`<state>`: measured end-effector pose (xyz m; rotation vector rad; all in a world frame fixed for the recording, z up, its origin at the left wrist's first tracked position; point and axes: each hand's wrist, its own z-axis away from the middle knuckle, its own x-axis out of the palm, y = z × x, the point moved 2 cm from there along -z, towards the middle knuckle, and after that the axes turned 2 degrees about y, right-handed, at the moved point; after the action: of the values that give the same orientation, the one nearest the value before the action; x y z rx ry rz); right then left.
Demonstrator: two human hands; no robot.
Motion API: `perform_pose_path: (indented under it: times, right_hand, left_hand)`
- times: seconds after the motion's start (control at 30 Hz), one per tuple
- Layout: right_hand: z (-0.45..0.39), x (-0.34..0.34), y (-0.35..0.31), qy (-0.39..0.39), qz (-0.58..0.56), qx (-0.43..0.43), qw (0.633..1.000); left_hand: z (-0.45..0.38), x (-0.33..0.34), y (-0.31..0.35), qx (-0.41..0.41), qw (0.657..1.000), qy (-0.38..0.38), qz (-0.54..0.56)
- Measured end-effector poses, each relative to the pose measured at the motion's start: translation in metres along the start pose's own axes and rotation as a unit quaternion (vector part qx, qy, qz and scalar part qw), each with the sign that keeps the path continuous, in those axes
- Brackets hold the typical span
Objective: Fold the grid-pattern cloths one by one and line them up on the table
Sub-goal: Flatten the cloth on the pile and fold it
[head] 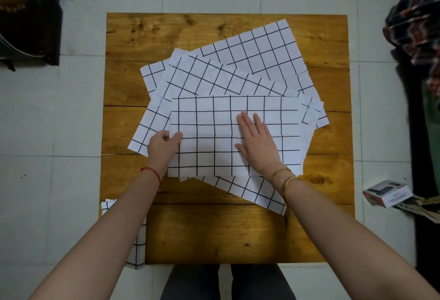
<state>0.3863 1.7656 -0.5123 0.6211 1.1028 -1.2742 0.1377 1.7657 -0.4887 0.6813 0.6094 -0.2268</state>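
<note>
— Where the table (166, 228) meets its near-left corner, what lies there?

— One grid-pattern folded cloth (139, 249), hanging partly over the edge and half hidden under the left forearm. I think it is folded, though the arm covers too much to be sure.

— And the left hand (163, 148)?

— It pinches the left edge of the top cloth (214, 133), thumb on the upper face, fingers curled under the edge. A red string sits on that wrist.

— Where is that top cloth?

— In the middle of the table, squared to the person, lying over a fanned pile of cloths (257, 54) that spreads toward the far-right corner. One more sheet of the pile pokes out beneath its near edge.

— The right hand (256, 142)?

— Flat on the top cloth, palm down, fingers straight and slightly spread, pressing right of centre along a crease line. Gold bangles ring the wrist.

— Further right?

— On the tiled floor, a small box (387, 193) lies beside the table, with dark patterned fabric (414, 30) heaped above it at the frame's edge.
</note>
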Motion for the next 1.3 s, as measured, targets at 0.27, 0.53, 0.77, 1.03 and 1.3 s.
perform_pose_path:
  times: [0.27,0.53,0.77,1.03,1.3]
  right_hand:
    - [0.002,0.004,-0.026,0.024,0.038,-0.021,0.999]
    - [-0.005,0.005,-0.056,0.029,0.019,-0.021,0.999]
    - [0.014,-0.012,-0.020,0.193,-0.209,0.075,0.956]
    - [0.043,-0.026,0.041,0.193,-0.487,0.310,0.793]
    - [0.037,-0.015,0.057,0.138,-0.360,0.317,0.866]
  left_hand:
    - [0.027,-0.039,0.032,0.139,0.988,-0.063,0.035]
    - [0.064,-0.029,0.066,0.210,0.962,-0.174,0.000]
    - [0.088,0.024,0.084,0.254,0.947,-0.197,0.017]
    - [0.095,0.085,0.076,0.230,0.939,-0.253,0.044]
    - [0.073,0.077,0.044,0.311,0.936,-0.144,-0.080]
